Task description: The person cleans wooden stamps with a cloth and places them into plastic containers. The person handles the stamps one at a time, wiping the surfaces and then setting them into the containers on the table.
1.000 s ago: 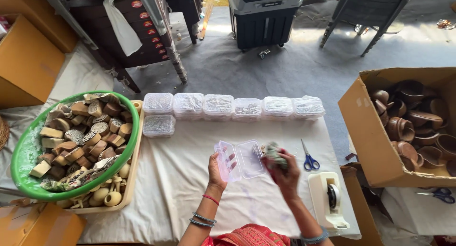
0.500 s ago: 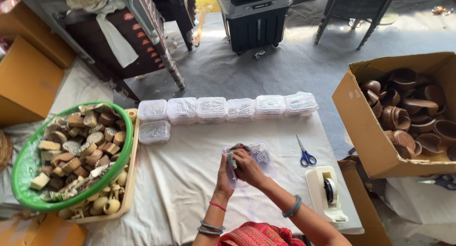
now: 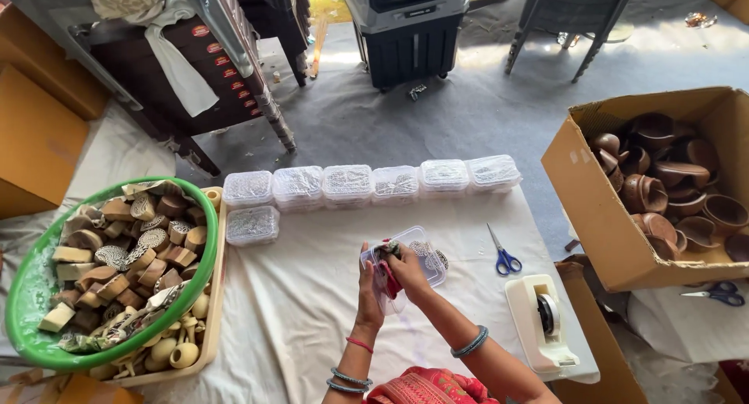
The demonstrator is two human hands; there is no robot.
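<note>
My left hand holds a small clear plastic box just above the white-covered table. My right hand is pressed into the open box with its fingers closed around a small dark and red item. Patterned pieces show through the box's clear wall. Both wrists wear bangles. A row of several closed clear boxes with silvery contents lies along the table's far edge, with one more closed box in front of its left end.
A green basin heaped with wooden blocks sits at the left over a tray of small pots. Blue-handled scissors and a white tape dispenser lie at the right. A cardboard box of brown clay bowls stands beyond the table's right edge.
My right hand carried the small item from the right into the clear box that my left hand holds. Both hands stay together at the box, now slightly lower and closer to me.
</note>
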